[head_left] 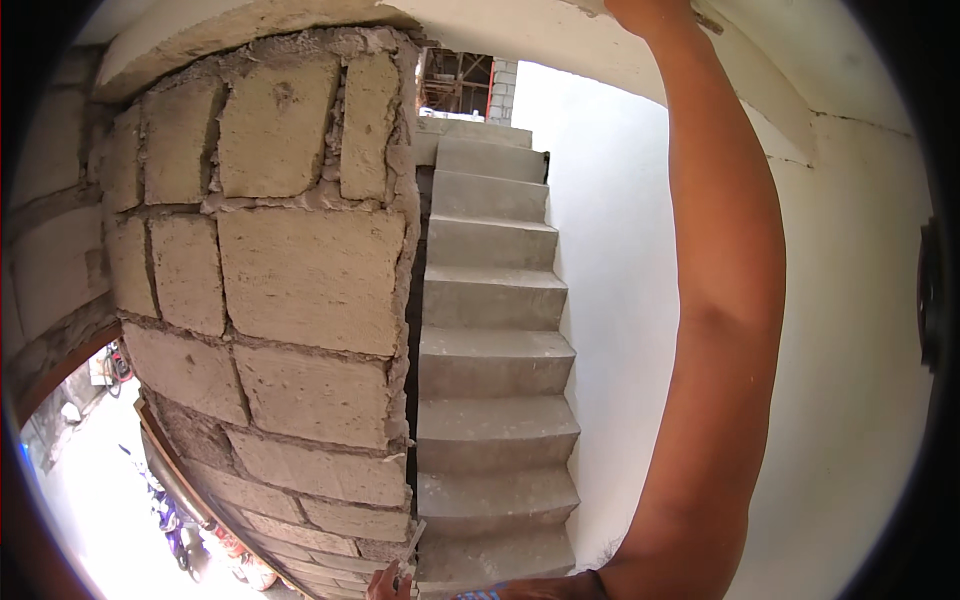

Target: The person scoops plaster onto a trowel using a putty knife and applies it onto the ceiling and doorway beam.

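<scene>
Taking the view as a clock face, the left hand [388,582] sits low, between six and seven o'clock, partly cut off by the lower edge. Just beyond its fingers, toward one o'clock from them, a thin pale piece [416,537] slants upward along the rough edge of the block wall [310,270]. Its lower end meets or overlaps the fingers; I cannot tell whether they close around it, nor how wide they stand.

The right arm [725,300] reaches up on the three o'clock side, its elbow slightly bent. The right hand [642,12] is at about one o'clock, against or in front of the pale beam [540,45], and the upper edge crops its fingers, so their spread cannot be told. A short dark strip [708,20] lies just beside it, toward four o'clock from the hand.

The block wall fills the nine o'clock side, with uneven mortar joints. Grey concrete steps [497,300] climb from six toward twelve o'clock, between that wall and a smooth white wall [615,300] toward three o'clock.
</scene>
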`<state>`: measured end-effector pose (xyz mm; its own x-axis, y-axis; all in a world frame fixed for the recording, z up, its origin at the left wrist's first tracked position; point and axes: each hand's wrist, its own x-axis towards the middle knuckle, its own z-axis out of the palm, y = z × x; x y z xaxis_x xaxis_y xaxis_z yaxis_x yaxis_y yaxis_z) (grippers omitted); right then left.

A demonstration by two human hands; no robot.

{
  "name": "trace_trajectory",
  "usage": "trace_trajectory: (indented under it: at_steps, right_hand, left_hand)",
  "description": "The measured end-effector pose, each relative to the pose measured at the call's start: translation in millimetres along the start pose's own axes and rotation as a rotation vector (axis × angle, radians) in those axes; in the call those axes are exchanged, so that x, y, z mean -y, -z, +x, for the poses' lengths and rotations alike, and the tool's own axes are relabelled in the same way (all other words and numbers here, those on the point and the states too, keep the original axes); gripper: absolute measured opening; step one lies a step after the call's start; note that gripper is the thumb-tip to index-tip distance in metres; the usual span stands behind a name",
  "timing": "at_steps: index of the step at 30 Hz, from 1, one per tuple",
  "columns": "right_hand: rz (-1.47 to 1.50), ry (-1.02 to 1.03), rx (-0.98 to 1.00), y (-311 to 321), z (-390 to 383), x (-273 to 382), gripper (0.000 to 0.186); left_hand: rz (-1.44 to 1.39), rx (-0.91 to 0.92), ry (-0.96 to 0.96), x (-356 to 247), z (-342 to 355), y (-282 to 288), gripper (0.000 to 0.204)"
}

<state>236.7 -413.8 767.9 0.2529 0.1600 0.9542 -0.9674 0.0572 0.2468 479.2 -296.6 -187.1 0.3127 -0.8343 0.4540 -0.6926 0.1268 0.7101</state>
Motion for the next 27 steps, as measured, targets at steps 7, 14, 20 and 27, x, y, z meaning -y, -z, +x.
trace_trajectory:
  at_steps: [7, 14, 20, 27]
  right_hand:
    - [0.090, 0.129, 0.107, 21, -80, 12, 0.052]
    - [1.160, 0.219, 0.235, 75, -269, 44, 0.042]
    - [1.835, 0.262, 0.555, 99, -410, 101, 0.043]
    - [1.379, 0.211, 0.652, 62, -476, 81, 0.038]
  left_hand:
    - [-0.339, -0.069, -0.084, 33, 2, -27, 0.038]
    - [-0.593, 0.014, 0.253, -171, 98, 124, 0.026]
    - [-1.388, 0.242, 0.268, -270, 153, 192, 0.022]
    - [-1.392, 0.177, 0.097, -265, 112, 207, 0.033]
